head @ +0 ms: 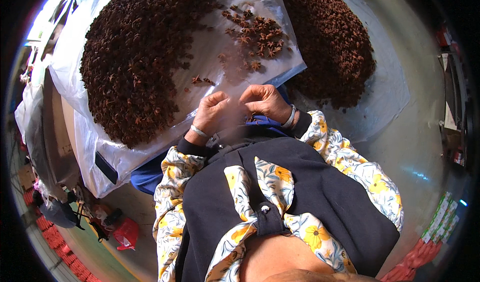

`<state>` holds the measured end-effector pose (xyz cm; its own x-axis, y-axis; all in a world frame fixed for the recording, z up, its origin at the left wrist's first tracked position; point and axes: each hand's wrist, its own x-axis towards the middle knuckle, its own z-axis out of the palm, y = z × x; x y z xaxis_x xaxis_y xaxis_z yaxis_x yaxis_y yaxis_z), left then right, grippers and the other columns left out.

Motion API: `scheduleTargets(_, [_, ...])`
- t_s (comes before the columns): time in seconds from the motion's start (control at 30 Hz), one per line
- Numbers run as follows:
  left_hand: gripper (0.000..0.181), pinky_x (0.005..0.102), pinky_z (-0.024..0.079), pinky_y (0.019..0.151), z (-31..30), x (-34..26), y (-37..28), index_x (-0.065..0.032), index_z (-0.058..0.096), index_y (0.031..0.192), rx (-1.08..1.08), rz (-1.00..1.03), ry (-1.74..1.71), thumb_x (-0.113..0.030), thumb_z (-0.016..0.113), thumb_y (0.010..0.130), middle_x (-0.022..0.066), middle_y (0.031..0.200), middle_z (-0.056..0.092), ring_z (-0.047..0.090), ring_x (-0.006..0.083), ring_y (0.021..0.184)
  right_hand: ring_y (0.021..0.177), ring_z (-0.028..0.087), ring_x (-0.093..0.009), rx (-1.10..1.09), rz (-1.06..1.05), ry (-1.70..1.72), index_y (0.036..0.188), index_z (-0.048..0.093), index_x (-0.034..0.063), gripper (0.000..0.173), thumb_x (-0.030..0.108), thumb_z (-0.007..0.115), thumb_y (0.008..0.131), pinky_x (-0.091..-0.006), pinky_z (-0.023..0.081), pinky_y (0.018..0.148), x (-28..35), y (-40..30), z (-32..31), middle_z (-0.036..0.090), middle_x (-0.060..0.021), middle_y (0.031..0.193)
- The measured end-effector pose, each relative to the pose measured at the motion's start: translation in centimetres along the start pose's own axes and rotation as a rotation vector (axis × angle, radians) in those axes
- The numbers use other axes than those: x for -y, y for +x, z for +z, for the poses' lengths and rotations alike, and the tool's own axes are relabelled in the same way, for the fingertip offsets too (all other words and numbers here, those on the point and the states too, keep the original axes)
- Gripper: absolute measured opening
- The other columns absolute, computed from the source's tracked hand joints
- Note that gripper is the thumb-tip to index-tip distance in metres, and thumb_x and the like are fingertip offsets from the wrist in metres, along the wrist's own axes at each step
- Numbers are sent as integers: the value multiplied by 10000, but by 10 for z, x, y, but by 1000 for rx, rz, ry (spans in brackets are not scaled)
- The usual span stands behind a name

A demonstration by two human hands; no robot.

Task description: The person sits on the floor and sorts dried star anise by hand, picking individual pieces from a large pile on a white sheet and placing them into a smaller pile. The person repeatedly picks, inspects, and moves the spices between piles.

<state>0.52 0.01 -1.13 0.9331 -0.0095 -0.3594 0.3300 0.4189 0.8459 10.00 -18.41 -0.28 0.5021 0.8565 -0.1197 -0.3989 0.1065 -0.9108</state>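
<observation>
My left hand (213,111) and my right hand (264,102) are close together above my lap, fingers curled and thumbs drawn towards the fingertips. A hazy smudge in the picture blurs the gap between them, so whether either pinches something small is hidden. Ahead of them, loose star anise (258,34) is scattered on a clear plastic sheet (204,62). To the left rises a large dark heap of star anise (135,64) on the same sheet. A few single pods (202,80) lie just beyond my left hand.
Another big heap of star anise (332,45) sits on plastic sheeting (390,83) at the right. On the sheet's near left corner rests a dark flat phone-like object (106,167). A red bag (126,233) is on the floor, lower left. Green-and-white boxes (440,216) stand far right.
</observation>
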Motion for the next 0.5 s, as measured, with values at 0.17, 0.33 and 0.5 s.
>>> scheduleTargets(0.17, [153, 230, 435, 564, 14, -1, -2, -17, 576, 836, -46, 61, 66, -149, 565, 913, 9, 721, 567, 529, 97, 610, 677, 627, -137, 102, 25, 187, 936, 604, -13, 100, 13, 616, 840, -262, 533, 612, -5, 4, 1, 645, -92, 808])
scheduleTargets(0.33, [66, 253, 444, 629, 19, 5, -3, -48, 555, 852, 257, 394, 822, -100, 538, 890, 22, 775, 556, 527, 136, 686, 650, 637, -155, 54, -204, 236, 915, 600, -17, 98, 13, 629, 826, -269, 533, 568, 27, 17, 0, 651, -123, 800])
scheduleTargets(0.5, [262, 317, 492, 666, -47, 12, 38, -35, 554, 1047, -349, 754, 1337, -96, 635, 806, 99, 909, 565, 571, 222, 773, 683, 631, -132, -502, -226, -259, 977, 615, 4, 123, -2, 579, 860, -250, 529, 579, 33, 57, -67, 647, -68, 836])
